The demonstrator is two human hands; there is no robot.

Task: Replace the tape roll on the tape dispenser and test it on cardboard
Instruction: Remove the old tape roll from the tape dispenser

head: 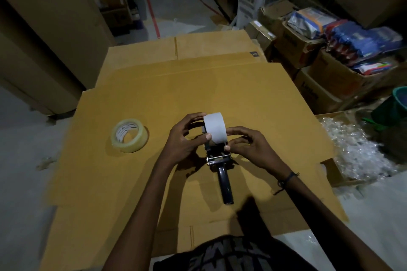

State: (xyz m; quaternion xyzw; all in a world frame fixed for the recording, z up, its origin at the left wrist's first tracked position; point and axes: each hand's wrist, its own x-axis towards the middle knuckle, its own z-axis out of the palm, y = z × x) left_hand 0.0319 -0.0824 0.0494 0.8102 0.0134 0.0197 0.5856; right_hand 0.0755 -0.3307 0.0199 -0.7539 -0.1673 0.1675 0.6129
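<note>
Both hands are on the job: the left hand (182, 138) curls round the near side of the white tape roll (213, 128), thumb pressed on its face, while the right hand (246, 141) pinches at the roll's lower edge where it meets the black tape dispenser (218, 160). The dispenser lies on the flattened cardboard (176, 99), handle pointing back toward the person, and the white roll sits up in its frame (whether it is fully seated on the hub I cannot tell, the fingers hide that). What could go wrong from here, I'd judge: if the roll is pushed on crooked it may jam or wobble off; if the tape end is threaded the wrong way, sticky side up, it won't lay down on the board; and fingers working that close to the cutter bar risk a nick from the teeth. The light is dim, which won't help finding the tape's loose end. Counting up: two tape rolls, the white one in hand and one clear tape roll (130, 135) lying flat on the cardboard well to the left; one dispenser; two hands; at least two overlapping sheets of cardboard.
</note>
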